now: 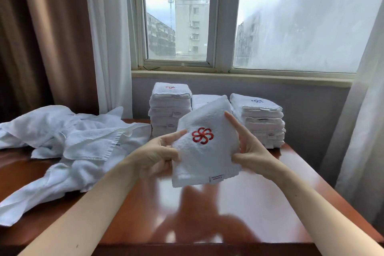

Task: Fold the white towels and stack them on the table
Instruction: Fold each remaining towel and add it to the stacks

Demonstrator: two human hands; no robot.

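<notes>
A folded white towel [204,158] with a red embroidered flower logo is held up above the brown table [239,210]. My left hand [158,154] grips its left edge, thumb on the front. My right hand [247,147] holds the right edge with the thumb on the front and the index finger stretched up along the side. Behind it stand three stacks of folded towels: a tall left stack [169,108], a low middle stack [202,100] partly hidden by the held towel, and a right stack [262,120]. A heap of unfolded white towels [68,143] lies on the table's left side.
The table stands against a wall under a window [228,18]. Brown and white curtains [62,37] hang at the left, and a sheer white curtain [361,120] hangs at the right. The table's front edge runs along the bottom of the view.
</notes>
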